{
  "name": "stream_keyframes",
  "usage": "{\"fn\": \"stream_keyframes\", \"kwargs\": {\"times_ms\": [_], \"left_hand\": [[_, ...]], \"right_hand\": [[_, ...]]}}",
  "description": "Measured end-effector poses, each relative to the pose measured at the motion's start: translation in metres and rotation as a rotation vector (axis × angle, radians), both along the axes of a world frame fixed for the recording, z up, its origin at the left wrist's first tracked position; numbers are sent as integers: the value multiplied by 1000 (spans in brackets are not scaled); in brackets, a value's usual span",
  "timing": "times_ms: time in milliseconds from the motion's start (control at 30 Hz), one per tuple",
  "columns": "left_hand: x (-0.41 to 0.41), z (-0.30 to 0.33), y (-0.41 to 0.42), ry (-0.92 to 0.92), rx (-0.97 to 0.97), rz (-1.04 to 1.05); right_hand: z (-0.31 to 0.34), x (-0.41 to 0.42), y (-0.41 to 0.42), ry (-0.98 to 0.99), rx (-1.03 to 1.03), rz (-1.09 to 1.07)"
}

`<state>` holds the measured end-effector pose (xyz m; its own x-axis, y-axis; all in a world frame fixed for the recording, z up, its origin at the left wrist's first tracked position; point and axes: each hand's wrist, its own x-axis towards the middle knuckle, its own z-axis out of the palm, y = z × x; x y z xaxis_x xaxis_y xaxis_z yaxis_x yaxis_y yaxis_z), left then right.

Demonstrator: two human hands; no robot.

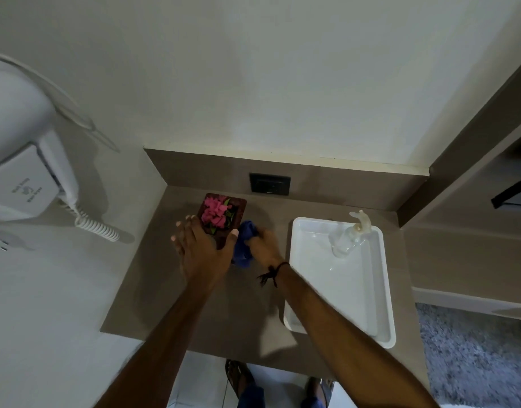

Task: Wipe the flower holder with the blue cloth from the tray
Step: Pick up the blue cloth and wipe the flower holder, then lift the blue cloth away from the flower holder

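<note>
wiping looks underway: right hand (263, 245) grips the blue cloth (244, 242) against the flower holder (240, 209), which the left hand (202, 245) clasps; tray (383, 290) right of both.

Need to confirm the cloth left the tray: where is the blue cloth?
In the head view, the blue cloth is in the right hand, against the flower holder's right side.

Dim, flat indoor light with a greenish-grey cast. Soft forearm shadows fall on the desk (153, 290) toward 6 o'clock. Faint sheen on the white tray (383, 290) at 3 o'clock. Wide-angle bending at edges; hair dryer (26, 160) at 9 o'clock smeared, rug (474, 357) at 4 o'clock blurred.
</note>
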<state>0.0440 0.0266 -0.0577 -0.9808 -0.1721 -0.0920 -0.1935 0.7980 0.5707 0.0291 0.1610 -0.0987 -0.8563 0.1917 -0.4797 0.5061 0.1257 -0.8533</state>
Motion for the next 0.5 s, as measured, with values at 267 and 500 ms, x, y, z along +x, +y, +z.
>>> {"fn": "stream_keyframes", "kwargs": {"times_ms": [267, 500], "left_hand": [[3, 25, 15, 46, -130, -21], [33, 25, 102, -105, 619, -240]], "right_hand": [[54, 29, 52, 46, -544, -167], [43, 79, 130, 27, -726, -235]]}}
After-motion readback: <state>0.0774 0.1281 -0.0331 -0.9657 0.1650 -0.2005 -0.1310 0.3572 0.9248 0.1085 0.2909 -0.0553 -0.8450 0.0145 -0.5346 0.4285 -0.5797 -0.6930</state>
